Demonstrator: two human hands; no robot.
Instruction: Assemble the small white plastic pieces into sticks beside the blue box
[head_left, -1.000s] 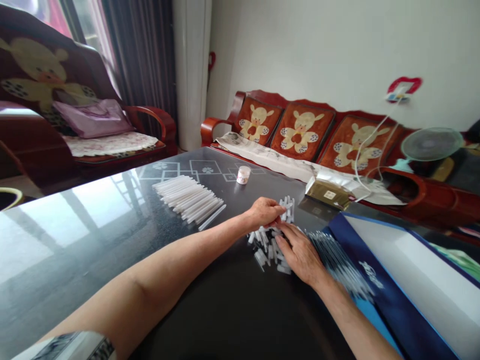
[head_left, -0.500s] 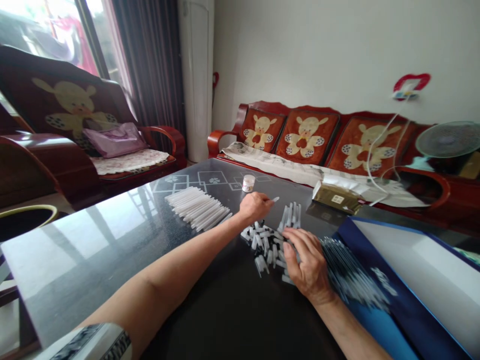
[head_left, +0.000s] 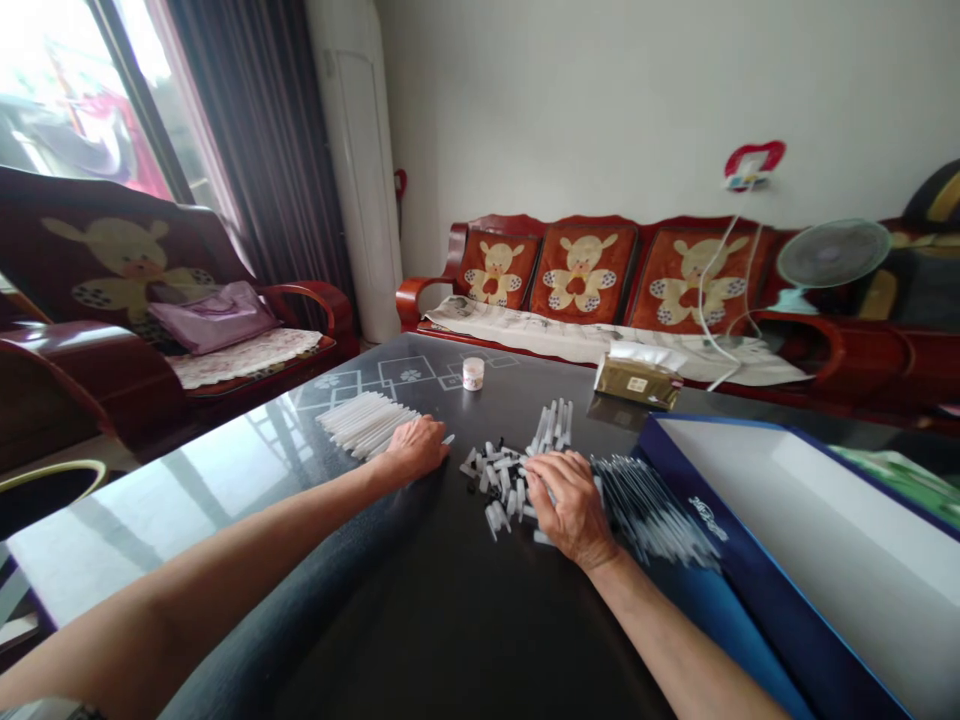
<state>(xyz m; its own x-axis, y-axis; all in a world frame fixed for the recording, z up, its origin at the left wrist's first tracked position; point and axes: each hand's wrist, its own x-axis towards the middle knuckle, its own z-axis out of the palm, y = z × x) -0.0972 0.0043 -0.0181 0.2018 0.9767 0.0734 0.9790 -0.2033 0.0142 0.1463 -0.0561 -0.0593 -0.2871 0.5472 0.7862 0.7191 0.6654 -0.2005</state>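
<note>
Left hand [head_left: 418, 447], pinching a tube [head_left: 448, 439], is shifting to the row [head_left: 364, 418] beside it, seemingly placing, next needing gentle release.

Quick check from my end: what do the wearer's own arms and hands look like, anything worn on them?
The left hand and right hand are bare, with no glove or watch visible. On the left arm, a light sleeve with dark patterning just shows; the right arm shows none.

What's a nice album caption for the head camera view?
Left hand, holding a white piece, beside a row of white plastic tubes; right hand at a scatter of small white caps.
</note>
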